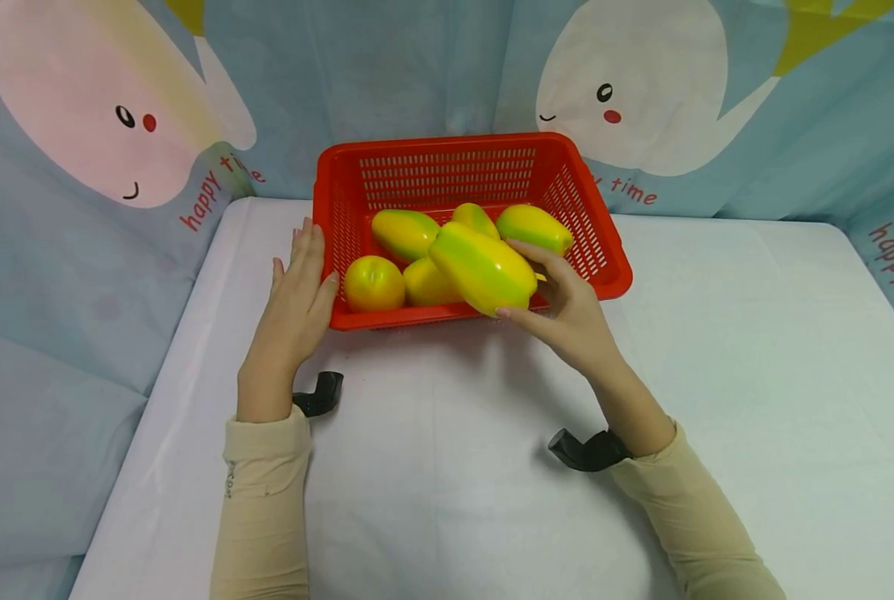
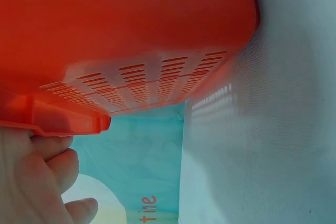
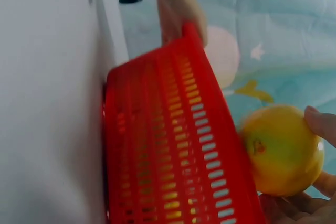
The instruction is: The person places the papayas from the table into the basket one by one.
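My right hand grips a large yellow-green papaya at its right end, thumb on the near side and fingers on the far side. The papaya is raised over the front of a red plastic basket, tilted and overlapping other fruit in the head view. In the right wrist view, the held papaya shows end-on beside the basket's rim. My left hand lies along the basket's left side with fairly straight fingers. Its fingertips touch the rim from outside in the left wrist view.
Inside the basket lie several yellow-green fruits, among them one at the back left and one at the right. A round yellow-orange fruit sits in the front left corner. The basket stands on a white table against a blue printed curtain.
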Tool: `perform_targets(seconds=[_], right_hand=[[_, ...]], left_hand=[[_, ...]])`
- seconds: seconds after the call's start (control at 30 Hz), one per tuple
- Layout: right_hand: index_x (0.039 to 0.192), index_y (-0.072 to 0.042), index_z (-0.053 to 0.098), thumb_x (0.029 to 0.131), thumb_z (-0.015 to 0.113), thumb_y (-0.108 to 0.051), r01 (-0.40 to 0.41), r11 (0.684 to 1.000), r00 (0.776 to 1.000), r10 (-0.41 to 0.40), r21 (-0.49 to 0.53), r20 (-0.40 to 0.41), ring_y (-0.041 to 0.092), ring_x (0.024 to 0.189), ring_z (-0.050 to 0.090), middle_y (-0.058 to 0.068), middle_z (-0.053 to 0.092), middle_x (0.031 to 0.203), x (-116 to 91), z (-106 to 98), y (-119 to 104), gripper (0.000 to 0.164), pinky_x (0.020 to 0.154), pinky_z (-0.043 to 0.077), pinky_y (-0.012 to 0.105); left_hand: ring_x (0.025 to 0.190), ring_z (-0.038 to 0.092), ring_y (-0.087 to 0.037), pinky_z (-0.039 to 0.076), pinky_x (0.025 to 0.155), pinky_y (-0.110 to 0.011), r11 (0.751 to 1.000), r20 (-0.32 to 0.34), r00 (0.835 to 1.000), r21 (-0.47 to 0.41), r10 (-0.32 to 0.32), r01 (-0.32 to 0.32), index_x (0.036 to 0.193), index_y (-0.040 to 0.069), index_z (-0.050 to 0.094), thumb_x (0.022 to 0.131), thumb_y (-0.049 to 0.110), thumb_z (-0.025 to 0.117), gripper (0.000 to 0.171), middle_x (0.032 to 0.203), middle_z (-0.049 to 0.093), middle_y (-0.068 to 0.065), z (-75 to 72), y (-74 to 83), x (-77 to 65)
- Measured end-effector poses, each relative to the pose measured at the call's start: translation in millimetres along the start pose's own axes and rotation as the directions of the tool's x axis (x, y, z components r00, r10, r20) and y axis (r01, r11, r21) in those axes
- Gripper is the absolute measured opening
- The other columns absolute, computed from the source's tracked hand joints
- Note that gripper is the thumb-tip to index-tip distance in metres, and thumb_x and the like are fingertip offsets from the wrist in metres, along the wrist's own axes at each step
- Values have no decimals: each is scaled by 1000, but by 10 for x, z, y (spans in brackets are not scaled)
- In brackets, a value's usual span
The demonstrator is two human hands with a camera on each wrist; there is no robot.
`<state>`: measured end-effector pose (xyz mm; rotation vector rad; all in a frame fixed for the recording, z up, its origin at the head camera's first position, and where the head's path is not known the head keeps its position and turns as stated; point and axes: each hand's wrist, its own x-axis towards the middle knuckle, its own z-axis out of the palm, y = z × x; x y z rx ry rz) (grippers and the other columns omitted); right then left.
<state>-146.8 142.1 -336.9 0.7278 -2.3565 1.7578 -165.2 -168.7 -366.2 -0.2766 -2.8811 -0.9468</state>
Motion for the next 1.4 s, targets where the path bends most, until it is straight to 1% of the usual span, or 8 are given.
perform_targets(seconds=[0.27,0.6,0.7,0.83,0.97,1.1,1.3,1.4], right_hand=[[137,-4,45,79,72,0,-76,992,993,67,-97,-93,15,115,47,5,48,133,85,-89,65,64,94,45,26],[136,-5,47,79,76,-12,-119,971,992,107,-208,-66,22,118,47,7,48,133,220,-75,111,64,101,41,40],[135,-5,48,78,77,-15,-106,948,994,97,-301,-46,21,116,47,8,50,131,240,-63,118,65,98,42,42],[135,-6,47,78,78,-20,-73,896,997,78,-438,-7,21,119,45,7,50,132,240,-45,129,67,98,41,42],[136,-6,46,78,77,-23,-61,873,997,76,-484,13,22,125,42,8,48,136,227,-41,142,68,102,38,43],[136,-4,46,78,77,-21,-53,882,997,69,-468,18,23,127,41,8,48,137,225,-32,161,67,102,38,43],[134,0,48,81,73,-13,-73,942,997,71,-329,-16,28,123,46,13,50,134,163,-42,243,60,98,42,47],[134,-2,49,82,71,-11,-102,936,994,86,-336,-61,28,123,45,13,49,135,93,-151,299,57,98,41,49]], left_hand=[[144,-2,-21,-3,113,-50,1000,4,1000,9,-4,4,151,6,5,100,28,31,62,158,0,-5,-5,-5,3],[144,-2,-22,-2,113,-51,1000,10,1000,-6,17,-17,151,5,5,100,28,31,62,158,0,-5,15,-9,14],[144,-2,-21,-2,113,-50,1000,7,1000,-5,17,-17,151,6,5,100,28,31,61,158,-1,-4,5,-12,18],[144,-2,-21,-2,113,-50,1000,8,1000,-10,13,-13,151,6,5,100,28,31,62,158,-1,-4,9,-17,21],[144,-2,-22,-3,113,-50,1000,16,1000,-14,18,-18,151,5,5,100,28,31,62,158,-1,-5,18,-23,31],[144,-3,-23,-3,113,-51,1000,19,1000,-15,17,-17,151,4,5,100,27,31,61,158,-1,-6,31,-41,33],[144,-3,-27,-4,112,-53,1000,34,999,4,-2,2,150,2,6,100,29,32,63,158,0,-10,87,-103,-39],[143,-3,-31,-1,112,-55,1000,25,1000,-6,9,-9,151,4,5,100,37,34,67,158,0,-11,98,-165,-107]])
